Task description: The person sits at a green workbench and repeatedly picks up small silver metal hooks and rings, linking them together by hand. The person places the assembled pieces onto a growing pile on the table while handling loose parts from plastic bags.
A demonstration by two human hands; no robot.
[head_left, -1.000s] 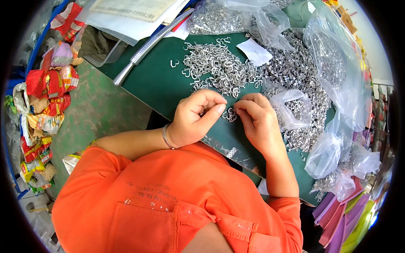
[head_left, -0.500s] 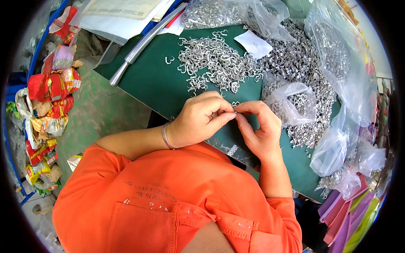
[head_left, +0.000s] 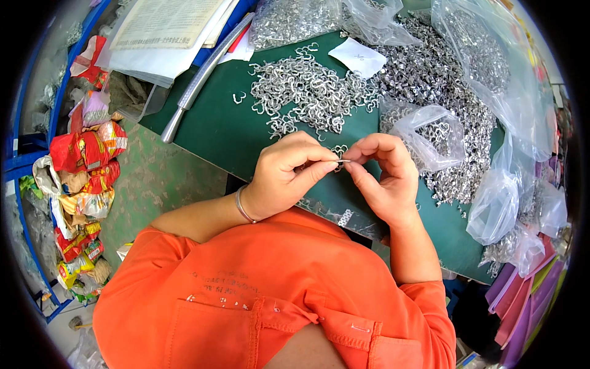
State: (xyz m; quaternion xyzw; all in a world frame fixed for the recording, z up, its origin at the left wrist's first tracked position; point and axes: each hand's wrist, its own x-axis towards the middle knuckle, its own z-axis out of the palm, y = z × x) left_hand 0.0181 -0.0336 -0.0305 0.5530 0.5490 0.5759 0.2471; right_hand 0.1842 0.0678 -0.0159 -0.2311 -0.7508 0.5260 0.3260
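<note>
Between the fingertips of both hands is a small thin metal piece [head_left: 343,161], seen nearly edge-on, so its full shape does not show. My left hand [head_left: 287,173] pinches one end with thumb and forefinger, and a metal bangle circles that wrist. From the other side, the thumb and forefinger of my right hand [head_left: 388,178] pinch the opposite end. A few loose curved metal hooks [head_left: 338,149] lie on the table just behind the fingertips. Farther back spreads a pile of the same silvery curved hooks [head_left: 298,89].
A heap of small shiny metal parts [head_left: 424,64] and clear plastic bags [head_left: 495,206] cover the table's right side. A white paper slip [head_left: 358,58] lies between the piles. Back left are a long metal tool [head_left: 206,77] and papers [head_left: 161,34]. Colourful wrappers [head_left: 89,147] are beyond the table's left edge.
My fingertips have drawn slightly apart, and more of the metal piece shows between them. The whole view has shifted a little. Both hands keep their pinch.
</note>
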